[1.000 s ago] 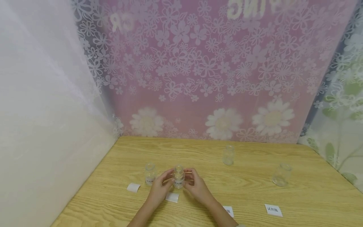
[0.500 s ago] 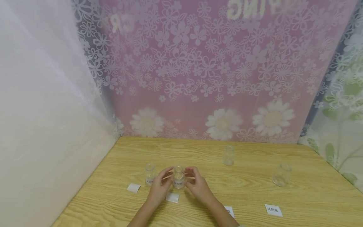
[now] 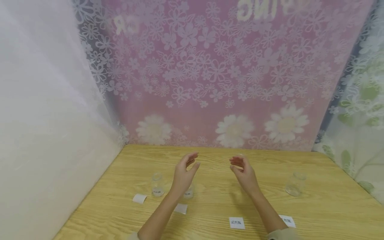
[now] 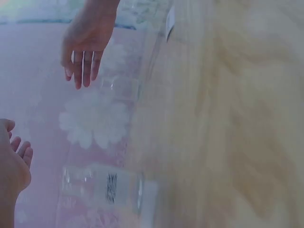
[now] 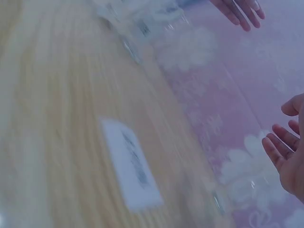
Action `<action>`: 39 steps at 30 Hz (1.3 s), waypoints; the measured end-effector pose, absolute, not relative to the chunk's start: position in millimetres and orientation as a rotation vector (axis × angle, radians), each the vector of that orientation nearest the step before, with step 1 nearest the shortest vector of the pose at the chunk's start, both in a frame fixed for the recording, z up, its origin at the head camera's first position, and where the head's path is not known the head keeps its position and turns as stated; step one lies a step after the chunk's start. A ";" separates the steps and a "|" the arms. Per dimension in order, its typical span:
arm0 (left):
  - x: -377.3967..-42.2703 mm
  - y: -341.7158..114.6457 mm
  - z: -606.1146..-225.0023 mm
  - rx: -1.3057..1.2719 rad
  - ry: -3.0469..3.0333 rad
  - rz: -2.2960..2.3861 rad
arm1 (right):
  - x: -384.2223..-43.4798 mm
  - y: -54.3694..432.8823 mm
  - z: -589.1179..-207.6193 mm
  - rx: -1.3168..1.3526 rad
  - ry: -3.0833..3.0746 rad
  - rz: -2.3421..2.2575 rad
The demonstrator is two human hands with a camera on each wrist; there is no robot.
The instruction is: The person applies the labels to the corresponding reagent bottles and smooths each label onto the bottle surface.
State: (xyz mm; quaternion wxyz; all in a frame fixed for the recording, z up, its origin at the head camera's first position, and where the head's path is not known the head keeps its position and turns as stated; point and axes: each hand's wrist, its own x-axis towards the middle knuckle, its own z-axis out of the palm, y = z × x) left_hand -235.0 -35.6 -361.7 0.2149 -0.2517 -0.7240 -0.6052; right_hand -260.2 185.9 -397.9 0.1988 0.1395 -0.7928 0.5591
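My left hand (image 3: 183,175) is raised over the table with fingers loosely bent and nothing in its grasp. Partly hidden behind its wrist, a small clear glass bottle (image 3: 189,193) with a printed white label stands upright; the left wrist view shows this labelled bottle (image 4: 111,187) large. My right hand (image 3: 245,175), held apart from the left, has loosely bent fingers around nothing. It covers most of a far glass bottle (image 3: 241,154), whose rim peeks out above. Left of the left hand stands another labelled bottle (image 3: 157,185).
An unlabelled glass bottle (image 3: 295,184) stands at the right. Printed labels lie near the front: one between the forearms (image 3: 237,222), another label (image 3: 288,221) partly behind the right forearm. Two blank white slips, a left one (image 3: 139,198) and a middle one (image 3: 181,208), lie on the wooden table (image 3: 210,200).
Both hands have left the middle labelled bottle, which stays standing on the table. They have risen and spread apart, the right hand moving further right and forward. The view has shifted slightly.
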 end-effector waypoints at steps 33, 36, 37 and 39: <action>-320.7 105.1 -444.9 -0.546 -2.413 -1.978 | -306.5 255.7 -439.9 0.208 -2.406 1.735; -322.3 107.8 -447.3 -0.509 -2.348 -2.003 | -303.9 252.6 -439.5 0.188 -2.386 1.760; -322.5 108.5 -447.9 -0.501 -2.331 -2.005 | -303.0 251.8 -439.6 0.182 -2.385 1.763; -322.4 109.3 -448.8 -0.476 -2.306 -2.003 | -301.1 250.1 -439.9 0.169 -2.385 1.759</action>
